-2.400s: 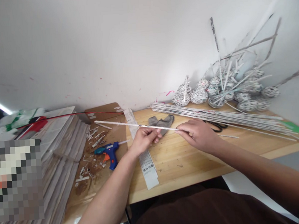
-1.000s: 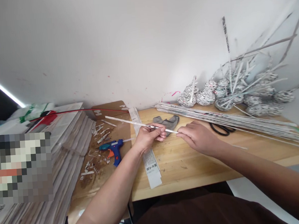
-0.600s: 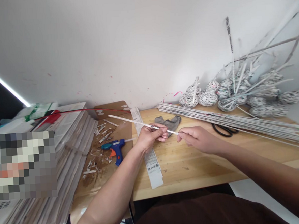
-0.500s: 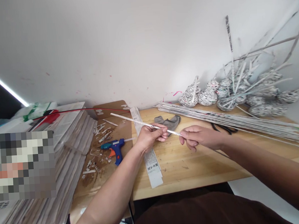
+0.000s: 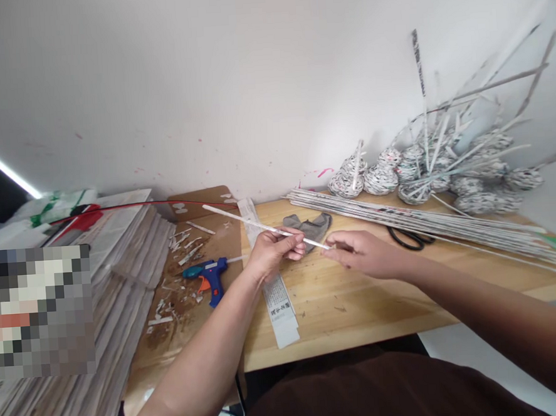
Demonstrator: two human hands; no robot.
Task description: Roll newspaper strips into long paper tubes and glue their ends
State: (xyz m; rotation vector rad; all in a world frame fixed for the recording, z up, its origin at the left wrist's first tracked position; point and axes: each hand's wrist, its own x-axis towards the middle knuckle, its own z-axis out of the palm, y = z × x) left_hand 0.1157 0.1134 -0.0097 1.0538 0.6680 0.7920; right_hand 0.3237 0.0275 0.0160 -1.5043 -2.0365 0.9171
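A thin white paper stick (image 5: 231,216) slants above the table, its far end pointing up and left. My left hand (image 5: 278,252) is closed around its middle, thumb pressed on top. At its lower right end, my right hand (image 5: 356,251) pinches the tip between thumb and fingers. Under my left hand, a printed newspaper strip (image 5: 281,314) lies on the wooden table (image 5: 359,310). Just behind the hands is a grey cloth (image 5: 314,228).
A blue glue gun (image 5: 211,278) and paper scraps lie on brown cardboard (image 5: 227,236) at left, beside stacked newspapers (image 5: 118,293). Behind my right arm are black-handled scissors (image 5: 409,245), a bundle of paper sticks (image 5: 401,216) and several woven paper shapes (image 5: 380,180).
The fingers of my right hand have curled in more at the stick's end. The whole view has shifted slightly, moving the surroundings a little to the left.
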